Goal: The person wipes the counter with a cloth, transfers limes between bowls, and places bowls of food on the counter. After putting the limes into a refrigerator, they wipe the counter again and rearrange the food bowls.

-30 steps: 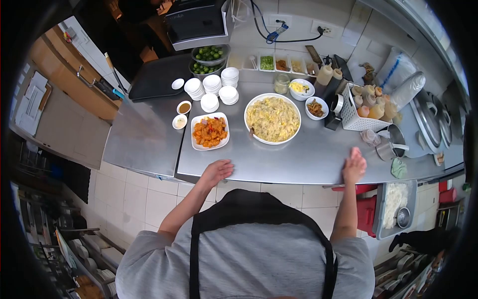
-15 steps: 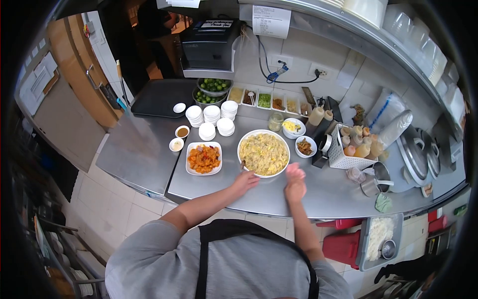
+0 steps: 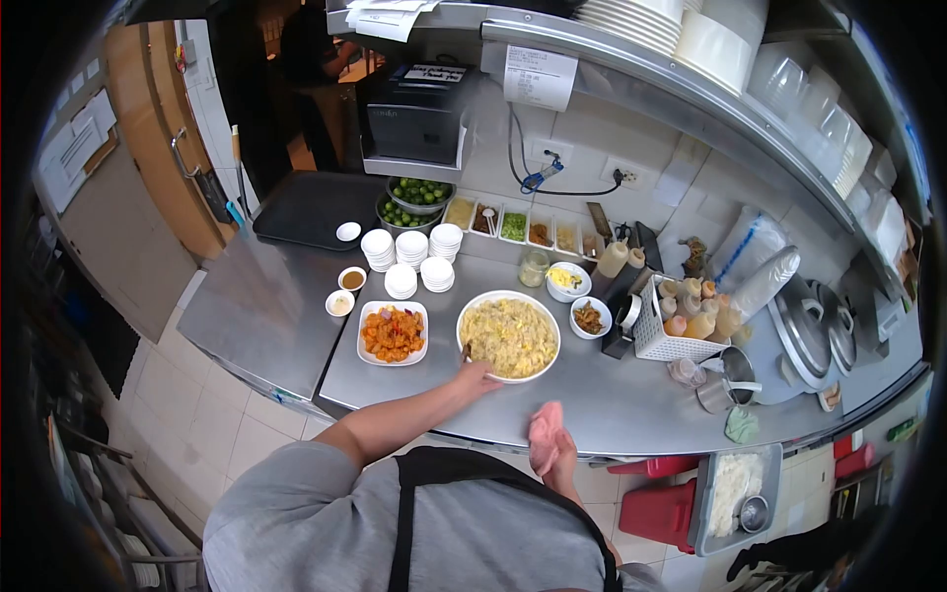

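A large white bowl heaped with yellow fried rice with egg stands on the steel counter. My left hand grips its near left rim; part of the fingers is hidden against the bowl. Next to that hand, a small dark brown piece shows at the rim, too small to name. Lower right, my right hand is closed around a folded pink cloth, held off the bowl near the counter's front edge. Left of the bowl sits a square white dish of orange-coated pieces.
Stacked white saucers, two sauce cups, a black tray and limes stand behind and left. Small bowls, a squeeze-bottle basket and a metal pot stand right. A shelf overhangs the back.
My right hand has moved away from the bowl's right side, down toward me, and the pink cloth now shows plainly in it. My left hand stays at the bowl's rim.
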A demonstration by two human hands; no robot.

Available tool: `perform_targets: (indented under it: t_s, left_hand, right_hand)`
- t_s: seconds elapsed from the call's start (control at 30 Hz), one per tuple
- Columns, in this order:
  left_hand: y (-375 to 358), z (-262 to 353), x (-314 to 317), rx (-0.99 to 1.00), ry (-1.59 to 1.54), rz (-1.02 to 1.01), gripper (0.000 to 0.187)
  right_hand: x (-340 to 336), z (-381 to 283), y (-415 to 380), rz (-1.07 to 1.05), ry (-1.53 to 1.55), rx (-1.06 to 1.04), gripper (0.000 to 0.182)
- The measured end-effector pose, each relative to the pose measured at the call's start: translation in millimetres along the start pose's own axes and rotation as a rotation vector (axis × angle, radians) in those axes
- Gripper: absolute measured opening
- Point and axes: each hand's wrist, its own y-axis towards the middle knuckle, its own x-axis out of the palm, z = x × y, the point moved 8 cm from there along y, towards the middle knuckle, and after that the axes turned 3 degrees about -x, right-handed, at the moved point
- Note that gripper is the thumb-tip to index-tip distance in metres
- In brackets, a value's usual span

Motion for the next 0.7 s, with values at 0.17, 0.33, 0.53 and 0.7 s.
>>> perform_targets:
  t_s: [0.17,0.33,0.53,0.7]
  left_hand:
    - [-58,-12,11,-0.112,0.118,-0.147,0.042]
    - [-102,-40,1,-0.225,0.24,-0.296,0.047]
    - [-132,-36,23,-0.328,0.417,-0.42,0.045]
    - [-115,-23,30,-0.309,0.3,-0.398,0.048]
  right_hand:
    - [-26,27,43,0.125,0.33,0.022,0.046]
    - [13,-28,72,-0.016,0.293,-0.155,0.044]
    - [135,-12,53,-0.397,0.618,0.507,0.042]
    - [85,22,45,0.057,0.64,0.245,0.032]
